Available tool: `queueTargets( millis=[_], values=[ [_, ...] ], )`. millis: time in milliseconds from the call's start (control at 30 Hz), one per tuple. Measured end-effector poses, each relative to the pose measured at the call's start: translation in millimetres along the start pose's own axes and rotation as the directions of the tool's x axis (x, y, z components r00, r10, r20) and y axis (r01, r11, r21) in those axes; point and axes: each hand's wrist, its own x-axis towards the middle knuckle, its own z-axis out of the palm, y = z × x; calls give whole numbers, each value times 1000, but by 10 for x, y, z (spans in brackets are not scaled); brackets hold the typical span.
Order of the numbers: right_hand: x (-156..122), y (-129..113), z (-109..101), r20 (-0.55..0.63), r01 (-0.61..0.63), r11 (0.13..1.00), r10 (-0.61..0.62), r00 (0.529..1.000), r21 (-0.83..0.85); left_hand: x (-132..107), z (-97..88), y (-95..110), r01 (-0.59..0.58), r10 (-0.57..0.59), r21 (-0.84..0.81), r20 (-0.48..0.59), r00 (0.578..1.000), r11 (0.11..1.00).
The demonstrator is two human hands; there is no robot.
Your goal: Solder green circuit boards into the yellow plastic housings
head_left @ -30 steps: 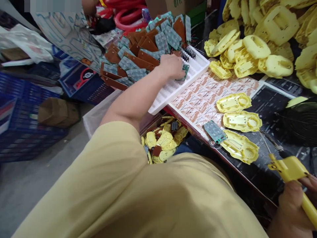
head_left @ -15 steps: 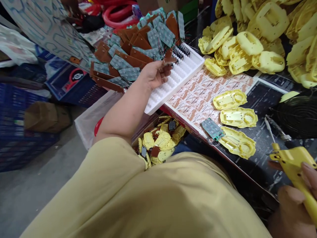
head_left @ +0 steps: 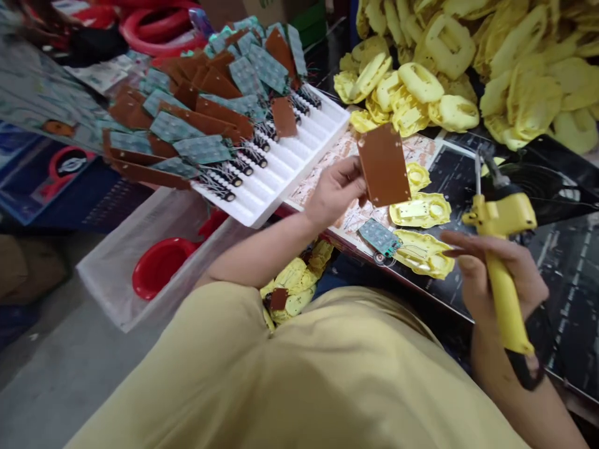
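Observation:
My left hand [head_left: 333, 190] pinches a brown circuit board [head_left: 384, 165] by its left edge and holds it up above the bench. Gripped in my right hand [head_left: 524, 274] is a yellow soldering gun [head_left: 509, 315], its thin metal tip pointing up and away from me. Between the hands, yellow plastic shells lie open side up; the nearest shell [head_left: 433, 257] has a green circuit board [head_left: 378, 237] and a small round part beside it. The raised board partly covers the farthest shell [head_left: 416, 176].
A white foam tray [head_left: 304, 153] at left carries rows of wired boards [head_left: 187, 118]. Yellow shells [head_left: 421, 81] are heaped at the back right. A pale bin [head_left: 112, 280] with red plastic parts [head_left: 163, 265] stands below left; more shells [head_left: 294, 280] lie below the bench edge.
My left hand has come right from the foam tray with a circuit board. My right hand has moved left and up with the soldering gun. The view has shifted right.

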Motion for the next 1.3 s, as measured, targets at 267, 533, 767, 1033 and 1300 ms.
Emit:
queueTargets(
  millis=[267,533,767,1033,1300],
  values=[
    [226,-123,163,-278,68,997,-77,958,-42,-310,604,-119,-28,22,23,245,969,999],
    [183,-64,-215,61,366,878,-366,929,-310,268,284,432,-30,-139,405,382,914,914],
    [150,-114,-196,135,406,814,-387,912,-415,323,554,457,218,-362,322,505,784,921],
    [193,27,-182,144,361,910,-337,931,-202,430,436,553,189,-288,362,242,927,913],
    [520,831,-32,348,319,918,-227,909,-235,594,273,173,-146,-284,706,453,845,693]
  ],
)
